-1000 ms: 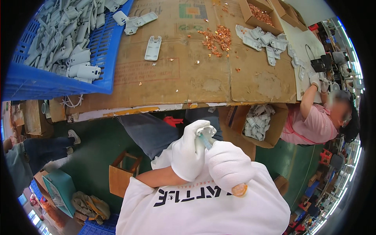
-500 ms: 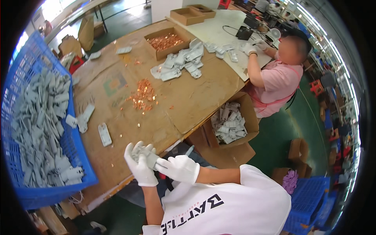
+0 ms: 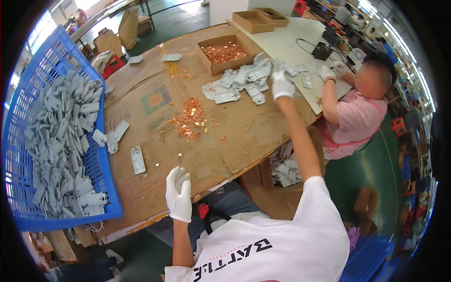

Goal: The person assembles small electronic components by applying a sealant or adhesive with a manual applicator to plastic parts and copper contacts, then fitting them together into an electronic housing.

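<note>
Right hand (image 3: 283,86) at grey casings (image 3: 253,75); left hand (image 3: 179,196) near table edge (image 3: 224,182).

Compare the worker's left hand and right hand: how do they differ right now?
The left hand is near the table's front edge; the right hand is far across, at the pile of grey covers.
The left hand looks open and empty; whether the right hand grips a cover is unclear.
Both wear white gloves.

Black lettering (image 3: 261,244) crosses the white shirt (image 3: 305,225), and a green-and-orange printed square (image 3: 156,99) marks the cardboard (image 3: 263,124).
</note>
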Action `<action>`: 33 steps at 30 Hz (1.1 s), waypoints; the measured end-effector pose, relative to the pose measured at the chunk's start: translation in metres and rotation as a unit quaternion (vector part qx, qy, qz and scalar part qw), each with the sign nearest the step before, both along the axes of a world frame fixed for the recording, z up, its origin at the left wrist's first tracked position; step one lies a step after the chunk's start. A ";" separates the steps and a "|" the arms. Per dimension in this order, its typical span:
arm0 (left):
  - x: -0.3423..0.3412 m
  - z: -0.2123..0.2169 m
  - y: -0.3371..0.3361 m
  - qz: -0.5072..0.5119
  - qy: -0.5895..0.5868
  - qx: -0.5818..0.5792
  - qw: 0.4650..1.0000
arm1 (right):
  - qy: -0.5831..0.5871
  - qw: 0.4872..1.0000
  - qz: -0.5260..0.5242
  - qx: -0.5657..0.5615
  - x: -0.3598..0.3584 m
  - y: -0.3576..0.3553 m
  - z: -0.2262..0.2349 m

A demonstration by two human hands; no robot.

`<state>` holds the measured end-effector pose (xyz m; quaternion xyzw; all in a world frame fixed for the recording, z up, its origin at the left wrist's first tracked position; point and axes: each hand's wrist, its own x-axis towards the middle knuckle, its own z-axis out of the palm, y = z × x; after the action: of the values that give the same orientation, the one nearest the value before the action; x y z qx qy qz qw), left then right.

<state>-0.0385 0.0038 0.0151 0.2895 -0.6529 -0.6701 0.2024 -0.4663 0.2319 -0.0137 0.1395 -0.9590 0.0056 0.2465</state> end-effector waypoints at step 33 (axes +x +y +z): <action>-0.024 -0.009 -0.154 0.073 -0.423 -0.484 0.762 | -0.329 0.902 0.245 0.134 0.154 -0.184 0.034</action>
<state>-0.0627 -0.1502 0.0063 0.4542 -0.8865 -0.0577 0.0668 -0.3128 0.0484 0.0200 0.3921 -0.9128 -0.0171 -0.1127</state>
